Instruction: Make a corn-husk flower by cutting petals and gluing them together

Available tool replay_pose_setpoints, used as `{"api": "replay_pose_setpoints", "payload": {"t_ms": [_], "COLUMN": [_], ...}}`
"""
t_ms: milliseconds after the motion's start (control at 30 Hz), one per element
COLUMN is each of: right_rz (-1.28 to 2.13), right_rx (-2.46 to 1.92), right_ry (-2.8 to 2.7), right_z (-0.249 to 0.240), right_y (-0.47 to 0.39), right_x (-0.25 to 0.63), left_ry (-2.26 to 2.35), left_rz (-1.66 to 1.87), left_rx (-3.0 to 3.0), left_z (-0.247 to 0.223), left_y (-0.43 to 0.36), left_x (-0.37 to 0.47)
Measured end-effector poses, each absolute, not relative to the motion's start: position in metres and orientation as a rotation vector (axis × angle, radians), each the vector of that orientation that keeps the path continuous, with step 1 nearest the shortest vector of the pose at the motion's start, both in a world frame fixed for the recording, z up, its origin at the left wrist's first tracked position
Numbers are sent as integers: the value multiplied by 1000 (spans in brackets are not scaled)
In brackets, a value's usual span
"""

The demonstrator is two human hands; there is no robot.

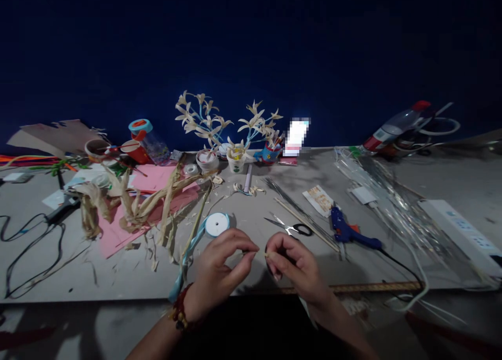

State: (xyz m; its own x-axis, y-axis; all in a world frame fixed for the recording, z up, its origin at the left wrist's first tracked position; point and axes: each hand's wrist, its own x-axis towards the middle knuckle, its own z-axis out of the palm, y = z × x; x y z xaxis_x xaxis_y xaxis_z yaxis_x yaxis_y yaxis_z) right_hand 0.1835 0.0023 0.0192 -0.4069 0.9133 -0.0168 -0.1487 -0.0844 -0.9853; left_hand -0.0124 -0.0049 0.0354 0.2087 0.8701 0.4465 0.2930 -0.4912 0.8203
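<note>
My left hand (pixel 229 258) and my right hand (pixel 292 263) face each other above the table's front edge. Thumb and forefinger are pinched on both. Between the two pinches spans a small pale strip (pixel 261 253), too small to make out in detail. Just behind my left hand lies a roll of light blue tape (pixel 217 224). A stem wrapped in blue (pixel 184 260) slants beside that wrist. Beyond my right hand rest black-handled scissors (pixel 292 228), blades apart. Dried corn husks (pixel 133 208) are heaped to the left on pink paper (pixel 107 240).
Pale husk flowers (pixel 200 122) stand in small pots (pixel 236 161) at the back. A blue glue gun (pixel 351 232), wires (pixel 298 206), a small packet (pixel 318 200) and a power strip (pixel 460 234) lie right. A bottle (pixel 396 127) leans behind them. Black cords (pixel 33 260) trail at left.
</note>
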Motion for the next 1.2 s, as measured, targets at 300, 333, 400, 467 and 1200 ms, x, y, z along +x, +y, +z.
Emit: {"api": "replay_pose_setpoints", "payload": {"t_ms": [300, 333, 400, 467, 1200], "right_rz": [1505, 1487, 1438, 1363, 557], "right_rx": [-960, -961, -956, -953, -833], "right_ry": [-1459, -1478, -1517, -1567, -1933], "right_z": [20, 19, 19, 20, 29], "right_y": [2, 1, 1, 0, 3], "right_x": [185, 185, 185, 185, 178], "left_ry": [1061, 1063, 1083, 1105, 1062], "left_rz": [1255, 1258, 1271, 1276, 1340], "left_rx": [1880, 1880, 1882, 1890, 1903], "left_z": [38, 39, 39, 39, 40], "left_y": [-4, -4, -4, -4, -4], "left_x": [-14, -13, -12, -11, -7]}}
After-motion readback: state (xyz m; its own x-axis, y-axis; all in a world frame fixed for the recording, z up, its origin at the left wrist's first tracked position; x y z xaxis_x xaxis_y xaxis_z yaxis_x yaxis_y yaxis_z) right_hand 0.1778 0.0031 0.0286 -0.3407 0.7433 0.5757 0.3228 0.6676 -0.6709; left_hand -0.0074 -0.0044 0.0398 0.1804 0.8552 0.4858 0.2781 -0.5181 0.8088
